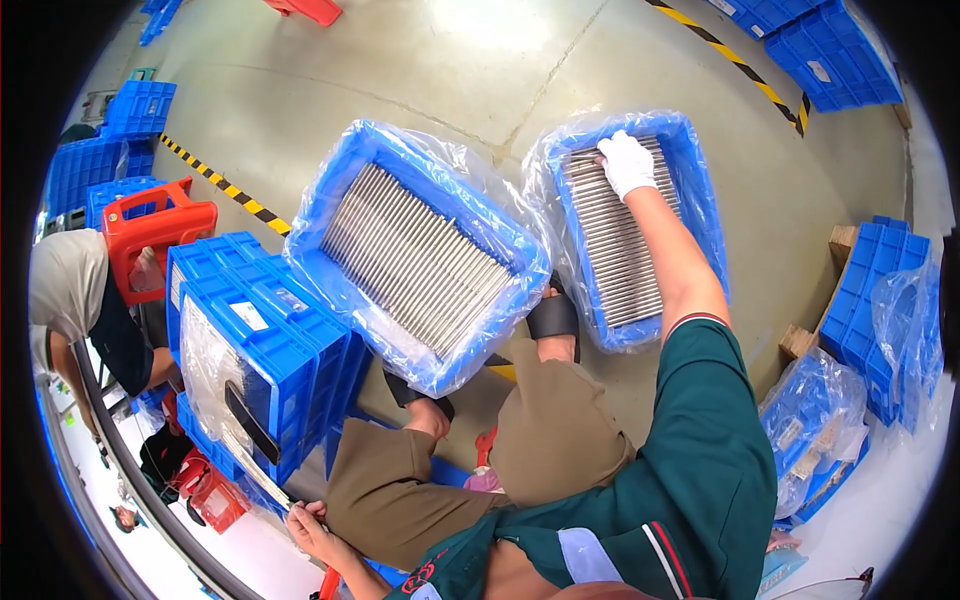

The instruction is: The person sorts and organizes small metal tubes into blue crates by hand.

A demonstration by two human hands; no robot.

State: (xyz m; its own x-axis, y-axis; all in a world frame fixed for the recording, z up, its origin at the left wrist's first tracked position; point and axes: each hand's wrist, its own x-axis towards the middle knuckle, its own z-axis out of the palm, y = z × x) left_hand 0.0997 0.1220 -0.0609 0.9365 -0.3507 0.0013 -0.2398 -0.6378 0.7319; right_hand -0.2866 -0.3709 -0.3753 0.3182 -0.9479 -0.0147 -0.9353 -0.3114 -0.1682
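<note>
My right hand (627,163), in a white glove, reaches out to the far end of a blue crate (700,190) lined with clear plastic. It rests on the tightly packed metal rods (615,245) inside, fingers bent over their far ends. Whether it grips a rod is not visible. A second lined blue crate (335,185) full of metal rods (415,262) sits tilted to the left of it. My bare left hand (312,530) is low at my left knee, fingers curled at the end of a thin pale strip (255,470) beside a stack of blue crates (265,340).
Another person (75,300) sits at the left by a red stool (150,225). More blue crates (835,50) stand at the top right, the right edge (870,310) and the far left (110,150). Yellow-black tape (230,190) marks the concrete floor.
</note>
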